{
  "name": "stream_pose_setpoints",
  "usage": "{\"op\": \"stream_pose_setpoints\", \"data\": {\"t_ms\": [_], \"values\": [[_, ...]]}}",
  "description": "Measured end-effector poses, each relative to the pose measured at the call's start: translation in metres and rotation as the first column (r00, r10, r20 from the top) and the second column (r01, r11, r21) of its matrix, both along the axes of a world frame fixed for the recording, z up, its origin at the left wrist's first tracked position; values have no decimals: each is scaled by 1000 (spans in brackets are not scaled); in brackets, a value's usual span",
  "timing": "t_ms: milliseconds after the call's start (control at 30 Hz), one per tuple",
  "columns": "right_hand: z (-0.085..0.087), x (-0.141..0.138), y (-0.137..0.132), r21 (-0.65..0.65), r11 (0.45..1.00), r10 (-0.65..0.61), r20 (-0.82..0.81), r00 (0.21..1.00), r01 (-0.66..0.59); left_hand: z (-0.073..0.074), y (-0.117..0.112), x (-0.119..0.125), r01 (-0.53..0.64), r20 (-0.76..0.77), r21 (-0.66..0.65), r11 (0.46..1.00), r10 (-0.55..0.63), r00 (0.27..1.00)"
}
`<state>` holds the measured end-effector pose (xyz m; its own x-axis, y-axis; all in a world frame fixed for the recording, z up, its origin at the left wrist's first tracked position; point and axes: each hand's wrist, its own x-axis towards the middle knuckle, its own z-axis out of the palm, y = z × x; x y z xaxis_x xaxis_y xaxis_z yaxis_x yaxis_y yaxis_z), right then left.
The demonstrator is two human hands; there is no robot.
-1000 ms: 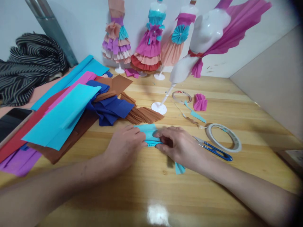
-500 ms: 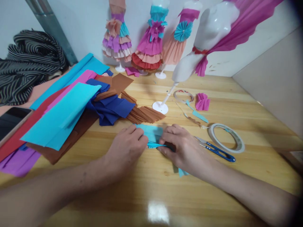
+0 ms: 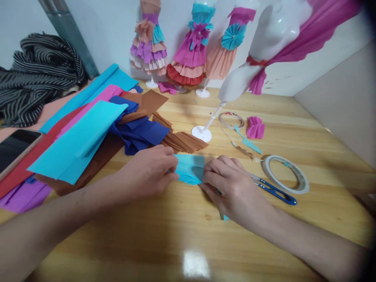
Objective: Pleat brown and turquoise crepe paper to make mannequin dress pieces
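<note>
A turquoise crepe paper strip point(image 3: 190, 166) with fine pleats along its near edge lies on the wooden table between my hands. At its left end my left hand point(image 3: 154, 168) is closed, pinching the paper; the fingertips are partly hidden. My right hand point(image 3: 229, 184) is closed on the right end, thumb below and fingers on top. A small turquoise corner shows beneath my right wrist. Just right of that hand lie blue-handled thread snips point(image 3: 277, 192), their blades partly covered, beside a roll of tape point(image 3: 285, 174).
Several mini mannequins in paper dresses point(image 3: 189, 58) stand along the wall. A bare white mannequin point(image 3: 235, 82) leans right with magenta paper. Left lie crepe sheets point(image 3: 79, 141), a phone point(image 3: 17, 150) and striped cloth point(image 3: 44, 78). Pleated brown paper point(image 3: 185, 141) lies beyond my left hand.
My left hand has slid left and the hands are farther apart. More of the pleated edge shows, spread wider between them. The view has shifted slightly.
</note>
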<state>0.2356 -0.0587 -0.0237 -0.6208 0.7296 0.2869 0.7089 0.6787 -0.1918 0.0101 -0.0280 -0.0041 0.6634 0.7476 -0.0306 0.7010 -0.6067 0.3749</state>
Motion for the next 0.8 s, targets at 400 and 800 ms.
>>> {"op": "stream_pose_setpoints", "data": {"t_ms": [400,800], "values": [[0,-1,1,33,999,34,26,999,-34,-17,11,-3,67,-89,198,978,-51,995],[1,0,1,17,1000,23,32,999,-23,-2,9,-1,-381,182,-166,910,408,895]]}}
